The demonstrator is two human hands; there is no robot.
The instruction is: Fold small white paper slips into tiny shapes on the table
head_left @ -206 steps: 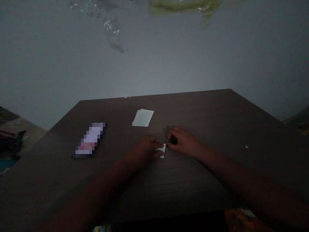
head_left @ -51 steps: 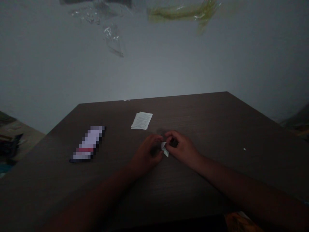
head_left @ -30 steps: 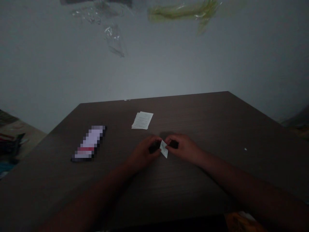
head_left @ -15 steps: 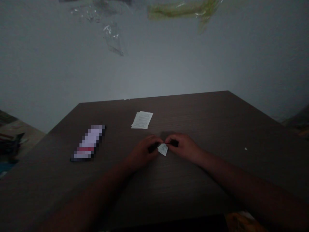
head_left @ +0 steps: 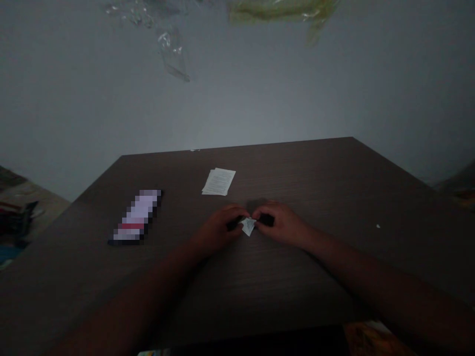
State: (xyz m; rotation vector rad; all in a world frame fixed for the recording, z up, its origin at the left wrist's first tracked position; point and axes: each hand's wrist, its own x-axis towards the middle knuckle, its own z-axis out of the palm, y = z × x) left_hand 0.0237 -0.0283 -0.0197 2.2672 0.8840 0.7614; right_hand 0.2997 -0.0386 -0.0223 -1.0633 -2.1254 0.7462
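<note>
A small folded piece of printed paper is pinched between my two hands, low over the table's middle. My left hand is closed on its left side, thumb and fingers curled round. From the other side, my right hand grips its right edge and top, fingertips almost touching those of the left. The fingers hide the paper's upper part. Just beyond my hands lies a small stack of printed paper sheets, slightly fanned.
On the left of the dark wooden table lies a phone, its screen blurred out. A tiny white scrap rests at the right. Behind the table rises a pale wall with clear plastic and yellowish plastic on it.
The paper between my fingers now shows a smaller, more triangular visible part, turned slightly to the left. My hands have hardly shifted. The view has tilted a little.
</note>
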